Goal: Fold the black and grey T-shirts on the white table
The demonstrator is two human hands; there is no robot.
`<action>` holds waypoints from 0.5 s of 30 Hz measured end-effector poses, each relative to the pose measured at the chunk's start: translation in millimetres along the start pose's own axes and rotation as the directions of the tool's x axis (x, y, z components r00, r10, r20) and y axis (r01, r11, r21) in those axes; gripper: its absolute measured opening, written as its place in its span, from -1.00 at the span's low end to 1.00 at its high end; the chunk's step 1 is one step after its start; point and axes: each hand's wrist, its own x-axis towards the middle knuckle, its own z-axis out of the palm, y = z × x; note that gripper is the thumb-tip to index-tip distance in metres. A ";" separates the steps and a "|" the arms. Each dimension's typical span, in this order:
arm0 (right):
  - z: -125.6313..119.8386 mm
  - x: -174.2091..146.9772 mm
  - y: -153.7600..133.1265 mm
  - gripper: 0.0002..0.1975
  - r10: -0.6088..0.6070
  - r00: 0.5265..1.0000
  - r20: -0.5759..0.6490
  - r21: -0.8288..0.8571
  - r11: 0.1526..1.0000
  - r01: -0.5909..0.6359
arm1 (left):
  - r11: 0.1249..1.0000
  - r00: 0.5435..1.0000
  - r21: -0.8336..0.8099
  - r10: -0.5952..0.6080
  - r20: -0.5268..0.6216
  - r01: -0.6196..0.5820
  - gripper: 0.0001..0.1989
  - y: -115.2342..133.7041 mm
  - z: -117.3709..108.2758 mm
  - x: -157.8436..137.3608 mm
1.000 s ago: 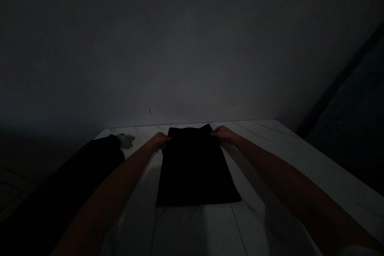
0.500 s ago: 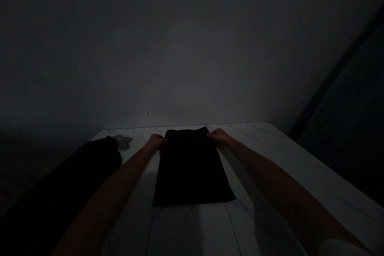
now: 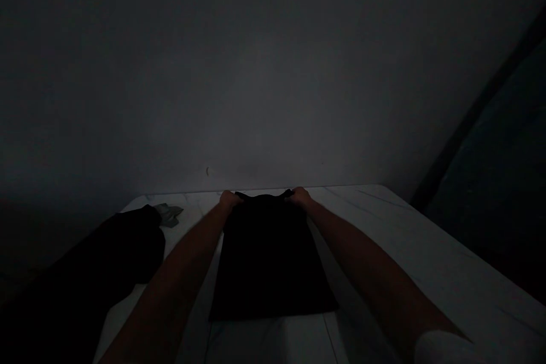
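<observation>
A black garment (image 3: 273,261), too dark to tell its exact kind, lies spread on the white marble-patterned table (image 3: 367,222), its wide edge towards me. My left hand (image 3: 229,200) pinches its far left corner. At the far right corner my right hand (image 3: 301,198) grips the cloth in the same way. Between the two hands the far edge sags in a shallow curve. The fingertips are partly lost in the dark fabric.
More black cloth (image 3: 115,256) is heaped on the left side of the table, with a grey crumpled piece (image 3: 169,214) at its far end. A grey wall (image 3: 273,79) rises behind the table. Something dark with a slanting edge (image 3: 490,153) stands at the right.
Both hands have come slightly closer together, and the garment's far edge now dips between them. The view has tilted up a little, so the table sits lower.
</observation>
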 end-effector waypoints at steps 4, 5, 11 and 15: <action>-4.9 -4.1 1.8 -0.68 -0.047 0.999 -0.015 0.077 0.996 0.048 | 1.000 1.000 -0.003 0.031 -0.001 -0.031 -0.59 -1.2 -3.3 -2.9; -6.7 -6.2 2.5 -0.70 -0.056 0.998 -0.019 0.108 0.992 0.058 | 0.999 0.999 -0.021 0.049 -0.004 -0.049 -0.58 -2.2 -5.8 -6.4; -23.3 -26.0 16.6 -0.67 -0.024 0.985 0.170 0.266 0.964 -0.022 | 0.988 0.985 -0.141 0.089 0.146 -0.069 -0.61 -21.7 -27.7 -45.1; -31.7 -35.1 24.9 -0.75 0.011 0.962 0.273 0.293 0.952 -0.094 | 0.983 0.962 -0.182 0.029 0.272 0.022 -0.68 -34.8 -34.1 -59.4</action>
